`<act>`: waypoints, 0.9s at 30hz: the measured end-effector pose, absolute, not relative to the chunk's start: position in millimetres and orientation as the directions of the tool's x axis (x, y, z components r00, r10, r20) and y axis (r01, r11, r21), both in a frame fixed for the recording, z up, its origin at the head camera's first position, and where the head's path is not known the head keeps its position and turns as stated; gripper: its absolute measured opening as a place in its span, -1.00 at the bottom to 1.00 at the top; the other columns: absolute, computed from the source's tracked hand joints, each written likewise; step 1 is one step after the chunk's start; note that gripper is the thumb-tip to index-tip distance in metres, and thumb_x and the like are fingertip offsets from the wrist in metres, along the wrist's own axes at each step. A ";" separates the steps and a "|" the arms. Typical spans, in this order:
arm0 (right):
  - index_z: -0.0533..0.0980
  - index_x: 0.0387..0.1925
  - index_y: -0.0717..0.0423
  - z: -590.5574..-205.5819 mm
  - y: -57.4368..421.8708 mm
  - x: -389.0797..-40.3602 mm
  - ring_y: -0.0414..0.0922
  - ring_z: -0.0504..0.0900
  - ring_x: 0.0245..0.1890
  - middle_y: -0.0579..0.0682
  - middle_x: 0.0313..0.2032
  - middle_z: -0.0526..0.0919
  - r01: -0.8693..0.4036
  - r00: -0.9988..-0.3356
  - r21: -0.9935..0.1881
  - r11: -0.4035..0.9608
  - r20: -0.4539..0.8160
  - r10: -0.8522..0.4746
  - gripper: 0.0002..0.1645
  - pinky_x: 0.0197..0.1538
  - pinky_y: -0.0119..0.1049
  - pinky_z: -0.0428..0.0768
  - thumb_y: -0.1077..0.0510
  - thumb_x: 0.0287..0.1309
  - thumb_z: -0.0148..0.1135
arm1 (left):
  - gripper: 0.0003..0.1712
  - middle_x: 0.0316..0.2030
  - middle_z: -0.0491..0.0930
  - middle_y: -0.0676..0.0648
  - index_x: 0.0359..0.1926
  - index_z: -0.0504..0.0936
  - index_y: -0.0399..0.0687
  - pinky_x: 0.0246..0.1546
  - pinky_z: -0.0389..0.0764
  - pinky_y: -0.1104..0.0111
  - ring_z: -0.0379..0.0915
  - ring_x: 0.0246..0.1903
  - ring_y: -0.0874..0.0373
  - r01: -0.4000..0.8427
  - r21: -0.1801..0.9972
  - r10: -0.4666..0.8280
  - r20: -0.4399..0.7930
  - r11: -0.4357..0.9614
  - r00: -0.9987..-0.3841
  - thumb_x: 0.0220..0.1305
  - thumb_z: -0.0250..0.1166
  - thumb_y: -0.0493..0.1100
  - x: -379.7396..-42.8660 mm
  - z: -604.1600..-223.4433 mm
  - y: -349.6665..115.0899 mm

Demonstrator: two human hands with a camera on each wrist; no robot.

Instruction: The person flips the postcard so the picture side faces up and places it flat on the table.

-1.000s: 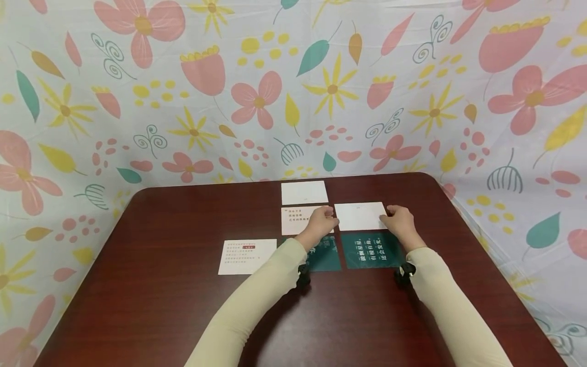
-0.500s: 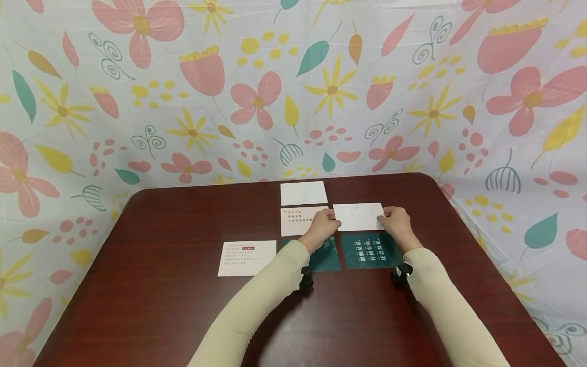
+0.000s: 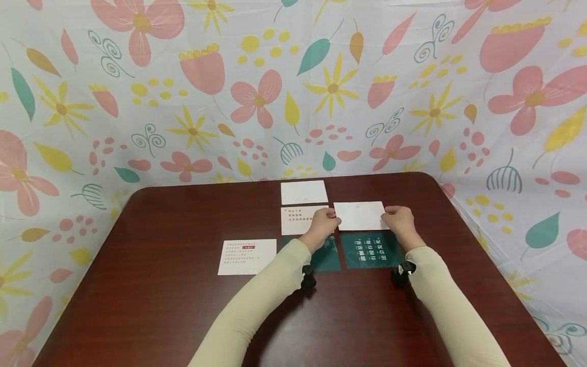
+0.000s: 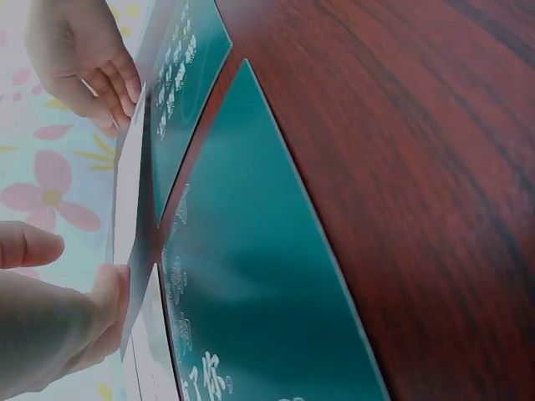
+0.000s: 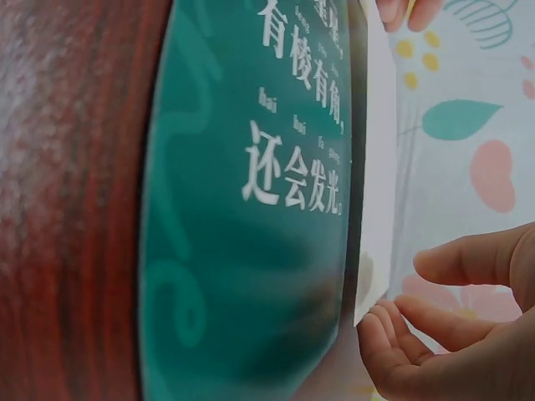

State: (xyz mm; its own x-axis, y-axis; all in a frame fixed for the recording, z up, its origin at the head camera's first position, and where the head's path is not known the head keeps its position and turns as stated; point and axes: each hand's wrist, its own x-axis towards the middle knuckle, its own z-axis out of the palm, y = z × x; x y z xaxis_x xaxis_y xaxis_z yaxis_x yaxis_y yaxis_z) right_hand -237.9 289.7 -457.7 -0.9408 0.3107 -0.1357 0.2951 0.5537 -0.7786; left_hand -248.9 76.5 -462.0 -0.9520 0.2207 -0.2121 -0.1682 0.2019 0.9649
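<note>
A white card (image 3: 359, 216) lies between my two hands, in the far right part of the group of cards. Its left edge is held by my left hand (image 3: 322, 225), whose thumb is at the near left corner. On the opposite short edge, my right hand (image 3: 402, 224) grips with its fingertips. Seen from the right wrist, the right fingers (image 5: 389, 334) meet the card's corner, and a dark gap runs beneath the white card (image 5: 376, 167). Just nearer lies a green card (image 3: 370, 250) with white lettering. Another green card (image 4: 251, 251) is partly covered by my left forearm in the head view.
A blank white card (image 3: 304, 192) and a card with brown lettering (image 3: 295, 220) lie left of the held card. Farther left is a card with red lettering (image 3: 247, 256). The dark red table (image 3: 160, 285) ends at a floral cloth (image 3: 257, 127) behind.
Both hands stay at the white card's edges. The card and hands shift only very slightly, and the other cards keep their places.
</note>
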 end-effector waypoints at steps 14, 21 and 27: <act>0.36 0.20 0.49 -449.4 292.3 -236.3 0.20 0.46 0.03 0.46 0.16 0.37 0.296 -0.935 -0.854 0.428 -0.168 0.312 -0.51 0.13 0.08 0.48 0.29 0.30 -0.05 | -0.60 -0.15 0.54 -0.12 0.15 0.51 -0.32 -0.30 0.48 0.41 0.44 -0.24 0.15 -0.193 0.964 0.103 -0.214 0.185 -0.971 0.29 0.15 -0.34 -246.4 -457.9 72.3; 0.38 0.20 0.47 -448.3 293.1 -237.9 0.17 0.49 0.01 0.43 0.18 0.38 0.296 -0.936 -0.867 0.400 -0.180 0.302 -0.52 0.10 0.04 0.50 0.28 0.32 0.00 | -0.68 -0.33 0.51 -0.08 0.00 0.60 -0.28 -0.45 0.39 0.45 0.37 -0.42 0.20 -0.147 0.978 0.067 -0.159 0.151 -0.985 0.21 0.16 -0.38 -253.5 -455.1 69.8; 0.38 0.21 0.44 -446.4 293.0 -237.7 0.18 0.52 0.01 0.40 0.18 0.39 0.297 -0.936 -0.875 0.382 -0.188 0.296 -0.53 0.10 0.01 0.52 0.25 0.35 0.02 | -0.74 -0.36 0.52 -0.08 -0.04 0.60 -0.28 -0.42 0.49 0.46 0.48 -0.41 0.16 -0.142 0.980 0.073 -0.153 0.143 -0.985 0.24 0.16 -0.38 -255.5 -452.9 67.8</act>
